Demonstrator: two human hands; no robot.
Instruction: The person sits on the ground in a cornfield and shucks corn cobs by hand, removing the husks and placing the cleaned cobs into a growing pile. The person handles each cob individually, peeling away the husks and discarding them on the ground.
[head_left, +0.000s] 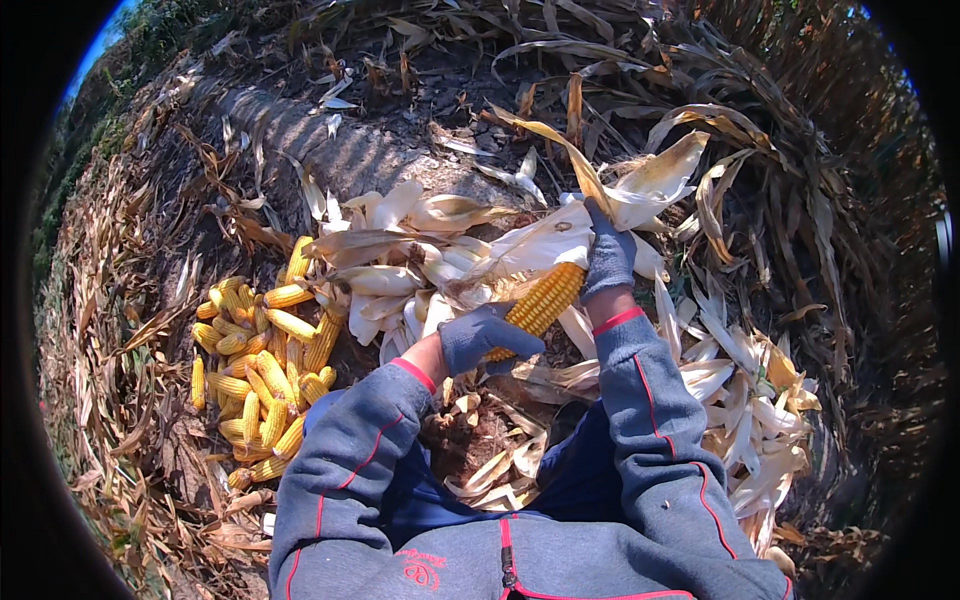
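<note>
Before me is a yellow corn ear (546, 300), its kernels bare along most of its length. My left hand (484, 337), in a grey knit glove, is closed around the ear's lower end. At the upper end, my right hand (609, 251), gloved the same way, grips the pale husk (551, 236) peeled back from the ear. More husk leaves (652, 184) spread out above that hand. To the left lies a pile of bare yellow ears (274, 375). Several ears in their husks (382, 281) lie between the pile and my hands.
Loose pale husks (765, 420) are heaped at my right. Dry corn stalks and leaves (795, 172) rise along the upper right, and more leaf litter (97, 337) covers the left side. Bare soil (360, 142) shows ahead. Husk scraps (487, 476) lie between my legs.
</note>
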